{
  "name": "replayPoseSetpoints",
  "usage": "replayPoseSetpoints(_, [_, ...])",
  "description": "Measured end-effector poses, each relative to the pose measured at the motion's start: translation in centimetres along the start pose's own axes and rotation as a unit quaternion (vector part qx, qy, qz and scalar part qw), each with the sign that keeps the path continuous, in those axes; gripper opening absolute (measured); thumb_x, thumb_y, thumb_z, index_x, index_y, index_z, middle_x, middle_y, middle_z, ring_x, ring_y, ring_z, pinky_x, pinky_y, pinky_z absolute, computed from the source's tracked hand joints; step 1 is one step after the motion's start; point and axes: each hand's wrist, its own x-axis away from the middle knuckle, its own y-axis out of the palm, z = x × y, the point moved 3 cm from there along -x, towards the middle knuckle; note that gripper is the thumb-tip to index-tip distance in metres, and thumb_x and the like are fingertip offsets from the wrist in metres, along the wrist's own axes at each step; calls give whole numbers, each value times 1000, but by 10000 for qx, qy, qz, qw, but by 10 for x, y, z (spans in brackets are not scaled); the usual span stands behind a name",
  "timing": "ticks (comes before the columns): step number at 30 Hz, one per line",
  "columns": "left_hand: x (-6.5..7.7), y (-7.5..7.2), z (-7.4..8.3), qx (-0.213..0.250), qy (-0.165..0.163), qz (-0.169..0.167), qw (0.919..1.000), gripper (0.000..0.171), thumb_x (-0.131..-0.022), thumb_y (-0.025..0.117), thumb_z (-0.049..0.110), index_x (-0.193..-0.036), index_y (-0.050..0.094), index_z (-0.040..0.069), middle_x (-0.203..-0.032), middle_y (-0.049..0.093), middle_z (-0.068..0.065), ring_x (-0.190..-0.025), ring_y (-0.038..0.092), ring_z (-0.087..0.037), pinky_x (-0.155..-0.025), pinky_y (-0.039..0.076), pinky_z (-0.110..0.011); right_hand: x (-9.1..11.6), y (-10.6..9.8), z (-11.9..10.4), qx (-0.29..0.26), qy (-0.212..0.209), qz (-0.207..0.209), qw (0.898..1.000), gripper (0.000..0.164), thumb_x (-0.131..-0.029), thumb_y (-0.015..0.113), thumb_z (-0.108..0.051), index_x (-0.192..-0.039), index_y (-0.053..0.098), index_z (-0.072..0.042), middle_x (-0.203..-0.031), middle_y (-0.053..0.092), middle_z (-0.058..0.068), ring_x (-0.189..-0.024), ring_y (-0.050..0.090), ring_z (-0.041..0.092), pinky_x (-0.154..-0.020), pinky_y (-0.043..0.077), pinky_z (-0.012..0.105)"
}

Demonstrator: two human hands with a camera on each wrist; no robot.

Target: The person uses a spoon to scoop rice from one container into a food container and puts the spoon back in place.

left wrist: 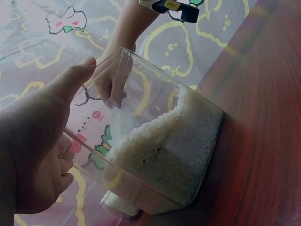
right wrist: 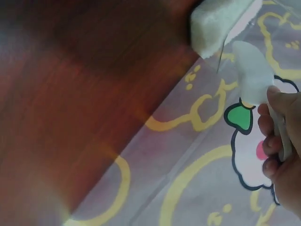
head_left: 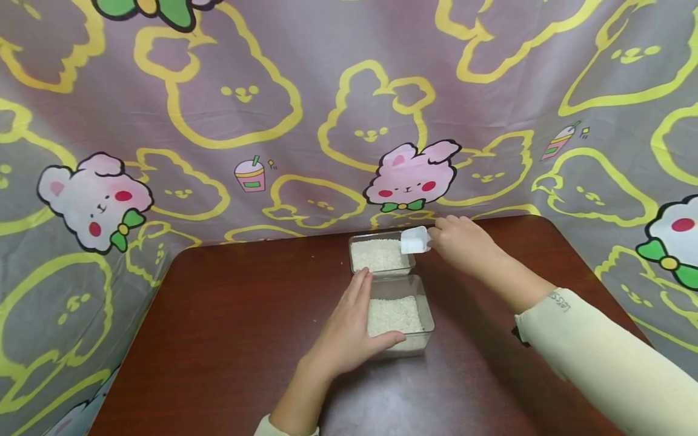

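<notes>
My right hand [head_left: 460,242] grips the handle of a white scoop [head_left: 415,240], thumb laid along it. The scoop's bowl [right wrist: 254,75] is above the right side of the far clear container [head_left: 354,271], which holds white rice [head_left: 378,254]. Nearer stands a second, deeper clear container [head_left: 428,303] with rice [left wrist: 155,160] sloping against its walls. My left hand [head_left: 349,330] holds this nearer container at its left side, thumb [left wrist: 77,77] at the rim and fingers against the outside.
Both containers stand on a dark red-brown wooden table [head_left: 245,339], one behind the other, near its back edge. A patterned cloth [head_left: 305,109] with cartoon figures hangs around the back and sides. A few stray grains dot the tabletop.
</notes>
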Motion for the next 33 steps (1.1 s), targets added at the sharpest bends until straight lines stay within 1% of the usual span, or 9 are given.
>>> replayPoseSetpoints(3, [0,0,0,4,-3,2,10000,115,-79,69,66,-159,10,8,-166,6,-3,-152,9,-19,-122,20,-42,6,-2,5,-860,555,-199,9945,12,-88,71,-13,-89,69,-1,-79,60,11,-76,58,34,-66,48,47])
replayPoseSetpoints(8, [-1,1,1,94,4,-47,9999,115,-79,70,65,-159,9,9,-166,6,-4,-152,10,-19,-122,21,-43,22,-7,11,-1919,1298,-522,9714,22,-94,65,-17,-106,71,0,-91,66,13,-86,60,30,-78,51,48])
replayPoseSetpoints(11, [-1,1,0,161,-49,-64,9998,116,-78,69,67,-159,8,11,-166,6,-2,-152,11,-19,-121,22,-43,33,-19,8,-2255,1351,-398,9640,25,-94,66,-18,-112,71,0,-97,68,12,-90,62,29,-81,52,47])
replayPoseSetpoints(15, [0,1,-1,163,-99,-54,9998,116,-77,67,69,-159,9,12,-166,6,-1,-152,12,-19,-121,23,-43,44,-40,-4,-2469,1147,-232,9619,25,-93,67,-19,-113,71,-4,-91,66,4,-83,58,20,-74,51,38])
replayPoseSetpoints(18, [0,1,-1,166,-121,-37,9998,115,-77,68,69,-159,10,11,-166,7,-1,-152,13,-19,-121,24,-44,49,-53,-16,-2464,840,-206,9653,24,-91,70,-20,-112,72,-7,-87,63,-3,-80,55,13,-71,51,34])
replayPoseSetpoints(20, [0,0,-2,176,-141,-25,9997,115,-77,69,67,-159,11,11,-166,7,-1,-152,14,-20,-120,25,-44,49,-57,-27,-2363,501,-205,9702,21,-90,71,-19,-108,73,-9,-84,61,-5,-78,55,11,-70,51,33])
replayPoseSetpoints(25, [1,-1,-2,174,-136,-5,9998,114,-77,72,64,-159,13,10,-166,9,-2,-151,17,-20,-119,27,-45,45,-51,-56,-1844,-379,-75,9821,14,-87,75,-18,-98,75,-9,-81,61,-3,-74,57,13,-67,52,33])
replayPoseSetpoints(29, [0,0,-1,137,-55,-3,9999,113,-78,72,62,-159,13,9,-166,10,-5,-151,17,-21,-119,27,-45,42,-40,-71,-1445,-537,65,9880,16,-85,77,-20,-96,74,-9,-82,64,0,-74,61,17,-65,51,35])
replayPoseSetpoints(33, [-1,1,-1,136,-46,14,9999,113,-78,73,62,-158,13,10,-166,10,-4,-151,18,-21,-119,27,-45,41,-34,-82,-769,-680,286,9943,20,-82,80,-24,-93,73,-9,-83,66,2,-75,62,20,-61,47,34])
